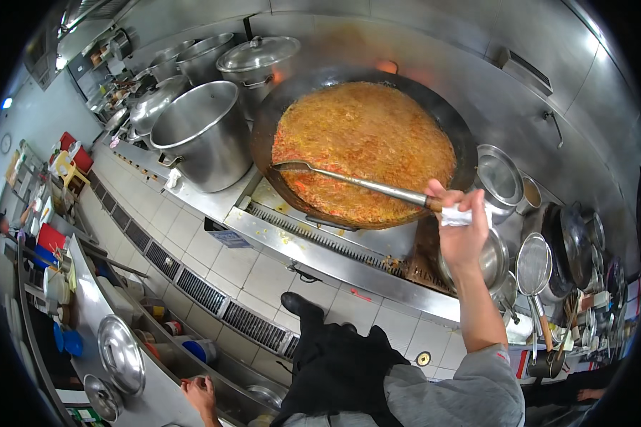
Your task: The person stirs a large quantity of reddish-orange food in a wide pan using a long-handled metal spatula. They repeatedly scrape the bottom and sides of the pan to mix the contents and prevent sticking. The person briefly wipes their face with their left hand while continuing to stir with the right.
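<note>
A large wok (363, 211) full of bubbling orange-brown sauce (363, 144) with red and yellow bits stands on the range. Across its near side lies a long-handled metal wok spatula (374, 185), its head at the wok's left rim, partly in the sauce. My right hand (462, 229) grips the spatula's wooden handle end through a folded white cloth (462, 216), over the wok's right edge. Down at the lower left, my left hand (200, 395) is at the edge of a steel counter (163, 397). Something small and red shows by its fingertips; whether it is held is unclear.
A tall steel stockpot (208, 144) and a lidded pot (259, 64) stand left of the wok. To the right are steel bowls (497, 261), a strainer (534, 264) and stacked woks (571, 245). Floor drain grates (200, 288) run behind the range. Pot lids (120, 352) lie on the counter.
</note>
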`<state>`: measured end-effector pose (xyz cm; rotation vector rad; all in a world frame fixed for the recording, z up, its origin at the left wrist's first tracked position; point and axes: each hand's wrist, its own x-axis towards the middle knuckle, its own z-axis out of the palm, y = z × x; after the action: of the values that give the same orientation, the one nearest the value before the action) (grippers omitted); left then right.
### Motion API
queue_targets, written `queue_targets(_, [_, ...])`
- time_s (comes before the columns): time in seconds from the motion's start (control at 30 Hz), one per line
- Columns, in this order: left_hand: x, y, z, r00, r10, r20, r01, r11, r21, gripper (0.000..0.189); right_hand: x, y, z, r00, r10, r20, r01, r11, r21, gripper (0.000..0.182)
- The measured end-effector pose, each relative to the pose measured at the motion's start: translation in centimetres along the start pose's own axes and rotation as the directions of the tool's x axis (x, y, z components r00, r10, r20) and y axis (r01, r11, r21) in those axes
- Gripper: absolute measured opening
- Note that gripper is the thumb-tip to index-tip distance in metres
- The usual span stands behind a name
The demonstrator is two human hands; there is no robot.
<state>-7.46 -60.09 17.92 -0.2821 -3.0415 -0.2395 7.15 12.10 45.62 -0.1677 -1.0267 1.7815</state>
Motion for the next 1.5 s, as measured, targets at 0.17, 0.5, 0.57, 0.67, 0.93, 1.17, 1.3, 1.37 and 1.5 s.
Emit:
queue_targets(0.17, [-0.1, -0.1, 0.3, 1.0, -0.002, -0.012, 0.002, 1.0, 0.002, 0.033, 3.2, 2.1, 1.8, 0.978, 0.206, -0.025, -0.205, 0.978, 0.027, 0.038])
queue_targets(0.5, [-0.2, 0.3, -0.2, 0.999, -0.003, -0.04, 0.002, 1.0, -0.017, 0.031, 12.3, 12.1, 2.9, 0.991, 0.086, -0.103, -0.072, 0.989, 0.128, 0.025])
queue_targets(0.57, [-0.1, 0.3, -0.2, 0.999, -0.014, -0.038, 0.014, 1.0, -0.02, 0.031, 14.0, 13.1, 3.6, 0.985, 0.061, -0.159, -0.037, 0.988, 0.152, 0.025])
queue_targets(0.67, [0.2, 0.6, -0.5, 0.999, -0.026, -0.029, 0.026, 1.0, -0.015, 0.03, 17.0, 14.3, 2.9, 0.991, -0.036, -0.128, 0.045, 0.997, 0.07, 0.026])
queue_targets(0.93, [0.0, 0.3, -0.1, 0.999, -0.02, -0.033, 0.02, 0.999, -0.027, 0.032, 20.7, 15.1, 0.9, 0.967, -0.044, -0.252, 0.062, 0.996, 0.063, 0.028])
queue_targets(1.17, [0.0, 0.2, 0.2, 1.0, 0.001, -0.031, -0.001, 1.0, -0.003, 0.034, 18.9, 13.3, 0.1, 0.993, -0.008, -0.118, 0.006, 1.0, -0.011, 0.028])
queue_targets(1.3, [0.1, -0.4, 0.2, 1.0, -0.01, 0.008, 0.01, 1.0, 0.019, 0.034, 18.1, 11.9, -0.2, 0.996, 0.055, -0.075, -0.061, 0.995, -0.08, 0.029])
queue_targets(1.37, [0.1, -0.5, 0.2, 1.0, -0.015, 0.018, 0.014, 1.0, 0.026, 0.033, 17.7, 11.2, -0.4, 0.996, 0.058, -0.06, -0.064, 0.993, -0.103, 0.029])
queue_targets(1.5, [0.1, 0.7, -0.7, 1.0, -0.01, 0.01, 0.01, 1.0, -0.005, 0.033, 16.7, 9.4, -1.0, 0.996, 0.086, 0.015, -0.084, 0.989, -0.121, 0.029])
